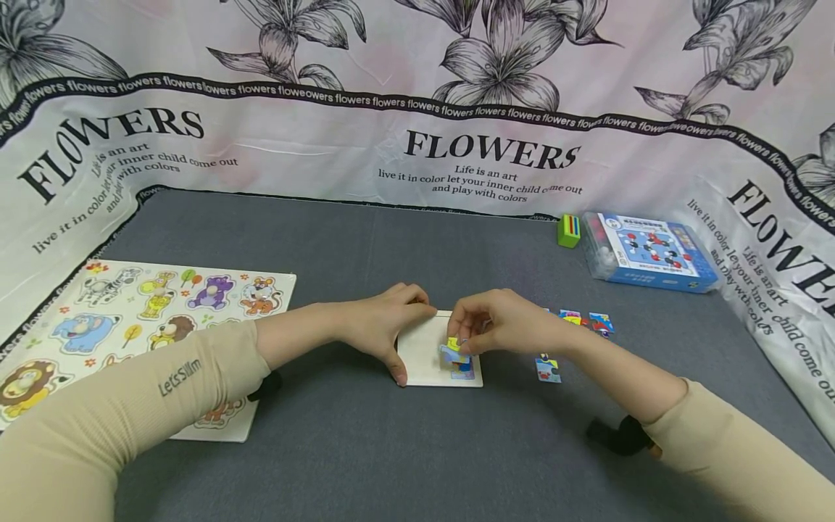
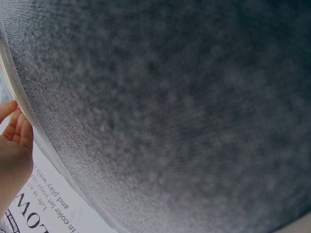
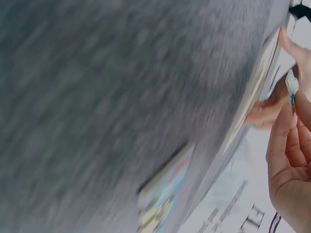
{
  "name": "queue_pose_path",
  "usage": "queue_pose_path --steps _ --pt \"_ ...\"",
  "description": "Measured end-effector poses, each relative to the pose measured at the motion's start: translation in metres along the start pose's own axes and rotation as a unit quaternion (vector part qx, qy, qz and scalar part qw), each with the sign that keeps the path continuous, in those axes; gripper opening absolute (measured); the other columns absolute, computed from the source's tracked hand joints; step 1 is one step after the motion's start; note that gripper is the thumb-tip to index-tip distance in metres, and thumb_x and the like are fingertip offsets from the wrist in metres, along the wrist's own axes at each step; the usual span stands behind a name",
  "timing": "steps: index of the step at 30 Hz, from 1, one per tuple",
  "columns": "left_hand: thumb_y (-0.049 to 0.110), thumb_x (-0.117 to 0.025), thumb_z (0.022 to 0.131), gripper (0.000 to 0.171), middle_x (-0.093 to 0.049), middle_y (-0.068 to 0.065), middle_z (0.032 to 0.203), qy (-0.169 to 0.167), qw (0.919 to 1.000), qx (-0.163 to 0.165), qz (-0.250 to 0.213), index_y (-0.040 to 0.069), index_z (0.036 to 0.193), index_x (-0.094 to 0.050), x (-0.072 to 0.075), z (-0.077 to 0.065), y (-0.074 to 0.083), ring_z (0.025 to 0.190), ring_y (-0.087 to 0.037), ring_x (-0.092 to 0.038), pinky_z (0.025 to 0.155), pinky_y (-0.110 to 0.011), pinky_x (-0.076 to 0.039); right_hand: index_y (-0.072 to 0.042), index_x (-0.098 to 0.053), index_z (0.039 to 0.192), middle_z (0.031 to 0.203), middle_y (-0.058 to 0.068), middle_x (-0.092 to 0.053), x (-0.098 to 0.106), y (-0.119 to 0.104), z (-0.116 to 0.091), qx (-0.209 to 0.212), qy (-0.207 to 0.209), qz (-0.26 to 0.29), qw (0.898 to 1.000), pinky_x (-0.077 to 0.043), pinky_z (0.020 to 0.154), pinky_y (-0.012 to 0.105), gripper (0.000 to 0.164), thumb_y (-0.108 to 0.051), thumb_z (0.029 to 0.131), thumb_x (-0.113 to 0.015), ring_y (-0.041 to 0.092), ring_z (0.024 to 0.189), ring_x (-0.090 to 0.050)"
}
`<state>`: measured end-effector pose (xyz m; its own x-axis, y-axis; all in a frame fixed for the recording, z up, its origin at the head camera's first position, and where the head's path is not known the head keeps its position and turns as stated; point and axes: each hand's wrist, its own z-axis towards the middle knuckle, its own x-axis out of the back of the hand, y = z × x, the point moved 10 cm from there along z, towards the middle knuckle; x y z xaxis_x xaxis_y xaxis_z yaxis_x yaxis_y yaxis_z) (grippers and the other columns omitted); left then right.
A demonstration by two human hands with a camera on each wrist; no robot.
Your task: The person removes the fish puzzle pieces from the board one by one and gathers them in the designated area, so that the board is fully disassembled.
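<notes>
A small white puzzle tray [image 1: 417, 359] lies on the dark grey cloth in the middle of the head view. My left hand [image 1: 375, 322] spans its left side, thumb at the near edge and fingers at the far edge, and grips it. Between thumb and fingertips, my right hand [image 1: 496, 319] pinches a blue-and-yellow jigsaw piece [image 1: 451, 353] over the tray's right part. The right wrist view shows this piece [image 3: 291, 86] tilted on edge. Beneath it, another blue piece [image 1: 462, 374] lies in the tray's near right corner, partly hidden.
Loose jigsaw pieces [image 1: 548, 370] lie right of the tray, with several more [image 1: 600, 323] behind, partly covered by the right forearm. A large animal puzzle board [image 1: 225, 428] lies under the left arm. A green block [image 1: 568, 230] and a blue-lidded box [image 1: 652, 250] stand at back right.
</notes>
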<state>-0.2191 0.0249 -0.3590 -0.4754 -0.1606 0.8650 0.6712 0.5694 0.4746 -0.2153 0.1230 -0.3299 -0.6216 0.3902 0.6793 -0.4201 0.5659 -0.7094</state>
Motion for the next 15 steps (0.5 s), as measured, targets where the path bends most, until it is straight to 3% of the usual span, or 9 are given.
queue_pose_path --steps 15 --pt "0.048 -0.091 0.062 0.102 -0.039 -0.003 0.140 0.009 0.9999 -0.002 0.006 0.015 0.146 -0.043 0.000 0.000 0.000 0.126 -0.019 -0.033 0.104 -0.032 -0.038 -0.015 -0.067 0.103 0.088 0.007 -0.067 0.048 0.062 -0.046 -0.073 0.014 0.002 0.997 -0.055 0.069 0.033 0.014 -0.016 0.089 -0.072 0.017 0.079 -0.064"
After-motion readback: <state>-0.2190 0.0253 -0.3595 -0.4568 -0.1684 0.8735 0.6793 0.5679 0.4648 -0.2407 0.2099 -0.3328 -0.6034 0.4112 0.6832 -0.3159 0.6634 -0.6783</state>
